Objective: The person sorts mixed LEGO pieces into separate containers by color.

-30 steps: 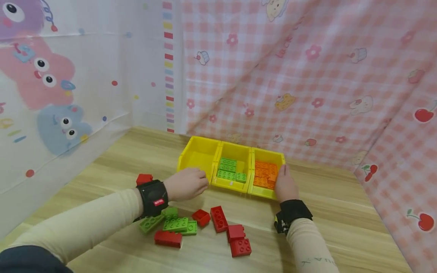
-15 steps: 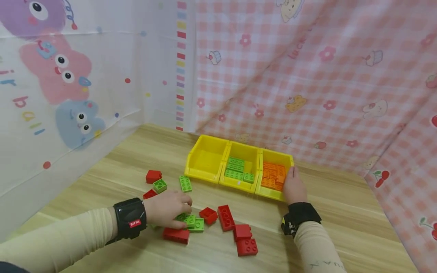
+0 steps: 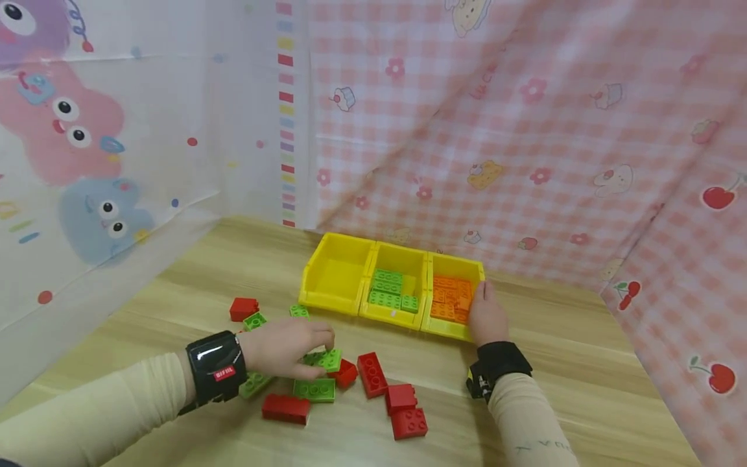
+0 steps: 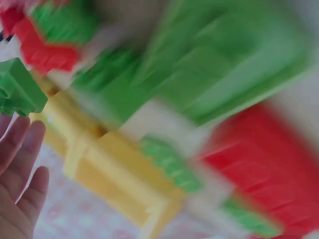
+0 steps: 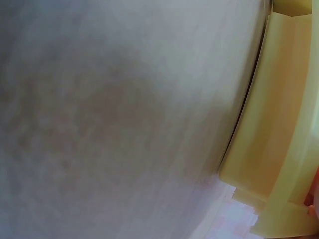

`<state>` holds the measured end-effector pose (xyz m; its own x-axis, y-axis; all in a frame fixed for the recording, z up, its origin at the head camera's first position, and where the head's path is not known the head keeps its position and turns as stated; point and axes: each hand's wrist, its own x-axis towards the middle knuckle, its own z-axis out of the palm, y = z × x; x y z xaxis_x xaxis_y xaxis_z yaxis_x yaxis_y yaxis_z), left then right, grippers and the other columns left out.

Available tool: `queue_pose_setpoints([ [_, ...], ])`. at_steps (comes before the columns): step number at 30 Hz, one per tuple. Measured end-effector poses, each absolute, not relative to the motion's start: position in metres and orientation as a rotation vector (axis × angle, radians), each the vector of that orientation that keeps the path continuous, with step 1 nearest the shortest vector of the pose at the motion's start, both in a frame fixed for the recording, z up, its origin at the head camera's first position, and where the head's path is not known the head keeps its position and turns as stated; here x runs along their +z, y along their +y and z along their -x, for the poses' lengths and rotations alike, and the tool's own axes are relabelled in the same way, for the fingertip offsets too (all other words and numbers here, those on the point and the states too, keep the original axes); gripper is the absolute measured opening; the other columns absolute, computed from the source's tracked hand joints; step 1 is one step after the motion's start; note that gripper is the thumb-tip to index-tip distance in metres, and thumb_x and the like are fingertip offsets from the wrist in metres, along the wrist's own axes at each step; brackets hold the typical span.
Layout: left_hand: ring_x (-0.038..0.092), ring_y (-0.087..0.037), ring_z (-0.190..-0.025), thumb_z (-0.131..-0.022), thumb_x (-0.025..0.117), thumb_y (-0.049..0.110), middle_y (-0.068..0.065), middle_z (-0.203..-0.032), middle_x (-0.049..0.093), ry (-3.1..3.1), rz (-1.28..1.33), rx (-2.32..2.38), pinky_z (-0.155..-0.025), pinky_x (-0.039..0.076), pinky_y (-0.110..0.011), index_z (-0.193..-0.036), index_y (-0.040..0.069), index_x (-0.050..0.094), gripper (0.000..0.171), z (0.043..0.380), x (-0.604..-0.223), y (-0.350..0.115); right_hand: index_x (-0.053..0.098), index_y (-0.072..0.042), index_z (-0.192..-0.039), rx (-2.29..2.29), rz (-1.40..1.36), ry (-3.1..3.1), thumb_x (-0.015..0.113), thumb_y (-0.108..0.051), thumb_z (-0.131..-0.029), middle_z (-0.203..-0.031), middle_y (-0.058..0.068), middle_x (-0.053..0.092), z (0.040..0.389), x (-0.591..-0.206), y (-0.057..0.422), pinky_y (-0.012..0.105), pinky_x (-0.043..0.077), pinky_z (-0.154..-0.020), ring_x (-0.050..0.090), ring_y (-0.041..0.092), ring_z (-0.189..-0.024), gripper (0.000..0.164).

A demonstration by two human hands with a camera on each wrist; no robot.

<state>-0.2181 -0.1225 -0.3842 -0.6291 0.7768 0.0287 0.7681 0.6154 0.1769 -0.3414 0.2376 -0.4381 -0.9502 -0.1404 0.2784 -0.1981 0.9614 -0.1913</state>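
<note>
1. pink checked cloth (image 3: 408, 130) hangs behind a wood-grain table (image 3: 560, 402), with a white cloth (image 3: 157, 97) printed with cartoon faces on the left.
2. three yellow bins stand joined in a row towards the back: left bin (image 3: 338, 272), middle bin (image 3: 392, 318), right bin (image 3: 446, 329).
3. green bricks (image 3: 386, 290) lie in the middle bin, and orange bricks (image 3: 452, 298) cover much of the right bin's floor.
4. left hand (image 3: 286, 347) pinches a green brick (image 3: 329, 360) between thumb and fingertips; the brick is over the loose pile in front of the bins, partly hidden by the fingers. the left wrist view is blurred, but it shows a green brick at the fingertips.
5. right hand (image 3: 488, 316) rests against the outer side of the right bin, near its rim. whether the fingers curl round the wall, i cannot tell; the right wrist view shows mostly the table and the bin's side.
6. just beside the pinched brick, partly covered by it, is a small red brick (image 3: 345, 374); a long red brick (image 3: 371, 375) lies to its right.
7. nearer the viewer sit two touching red blocks (image 3: 410, 423), a red bar (image 3: 286, 408) and a green bar (image 3: 314, 390).
8. both wrists wear black bands (image 3: 216, 366) below cream sleeves (image 3: 528, 415).
</note>
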Motion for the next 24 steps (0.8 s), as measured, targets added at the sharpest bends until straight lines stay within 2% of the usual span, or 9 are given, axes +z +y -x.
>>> queue_pose_setpoints([
  [3, 0.050, -0.006, -0.075, -0.085, 0.065, 0.035, 0.007, -0.096, 0.056, 2.837, -1.363, 0.284, -0.070, 0.046, -0.023, -0.105, 0.014, 0.059, 0.030, 0.235, -0.370, -0.105, 0.027, 0.019, -0.135, 0.275, -0.260, -2.834, 0.031, 0.000, -0.099, -0.140, 0.035, 0.028, 0.342, -0.440, 0.236, 0.051, 0.040, -0.091, 0.047, 0.047, -0.112, 0.041],
  [7, 0.052, -0.010, -0.074, -0.086, 0.064, 0.034, 0.002, -0.093, 0.057, 2.931, -1.378, 0.193, -0.068, 0.046, -0.026, -0.103, 0.011, 0.059, 0.029, 0.280, -0.356, -0.073, 0.027, 0.018, -0.136, 0.293, -0.243, -2.833, 0.031, 0.000, -0.100, -0.141, 0.034, 0.027, 0.344, -0.443, 0.237, 0.051, 0.039, -0.093, 0.046, 0.046, -0.114, 0.041],
  [9, 0.051, -0.012, -0.072, -0.086, 0.065, 0.032, 0.001, -0.088, 0.055, 2.988, -1.364, 0.144, -0.065, 0.045, -0.028, -0.100, 0.009, 0.059, 0.028, 0.307, -0.357, -0.057, 0.027, 0.018, -0.137, 0.301, -0.236, -2.824, 0.030, 0.000, -0.100, -0.141, 0.033, 0.027, 0.345, -0.443, 0.237, 0.051, 0.039, -0.093, 0.046, 0.046, -0.115, 0.041],
  [14, 0.053, -0.014, -0.071, -0.087, 0.064, 0.032, -0.001, -0.086, 0.057, 3.107, -1.232, -0.026, -0.065, 0.045, -0.031, -0.101, 0.009, 0.061, 0.027, 0.362, -0.375, -0.025, 0.033, 0.017, -0.135, 0.252, -0.237, -2.794, 0.034, 0.000, -0.099, -0.140, 0.032, 0.032, 0.342, -0.442, 0.237, 0.049, 0.044, -0.086, 0.054, 0.045, -0.103, 0.040],
  [17, 0.059, -0.017, -0.081, -0.087, 0.064, 0.033, -0.003, -0.093, 0.061, 3.079, -1.113, -0.157, -0.077, 0.047, -0.037, -0.106, 0.010, 0.062, 0.029, 0.375, -0.383, -0.012, 0.032, 0.016, -0.136, 0.262, -0.225, -2.814, 0.034, -0.001, -0.099, -0.141, 0.031, 0.031, 0.341, -0.440, 0.238, 0.049, 0.045, -0.086, 0.054, 0.044, -0.104, 0.040],
  [21, 0.061, -0.020, -0.093, -0.087, 0.065, 0.031, -0.004, -0.098, 0.064, 3.009, -0.963, -0.220, -0.091, 0.042, -0.046, -0.107, 0.011, 0.064, 0.028, 0.377, -0.387, -0.005, 0.027, 0.015, -0.138, 0.325, -0.187, -2.885, 0.033, -0.002, -0.100, -0.144, 0.030, 0.025, 0.340, -0.436, 0.236, 0.050, 0.042, -0.090, 0.050, 0.045, -0.110, 0.042],
  [24, 0.061, -0.020, -0.093, -0.087, 0.066, 0.029, -0.003, -0.096, 0.065, 2.985, -0.899, -0.188, -0.094, 0.038, -0.049, -0.102, 0.011, 0.065, 0.023, 0.378, -0.388, -0.002, 0.025, 0.014, -0.140, 0.344, -0.164, -2.912, 0.032, -0.003, -0.100, -0.146, 0.029, 0.022, 0.341, -0.436, 0.237, 0.050, 0.041, -0.091, 0.049, 0.045, -0.112, 0.043],
])
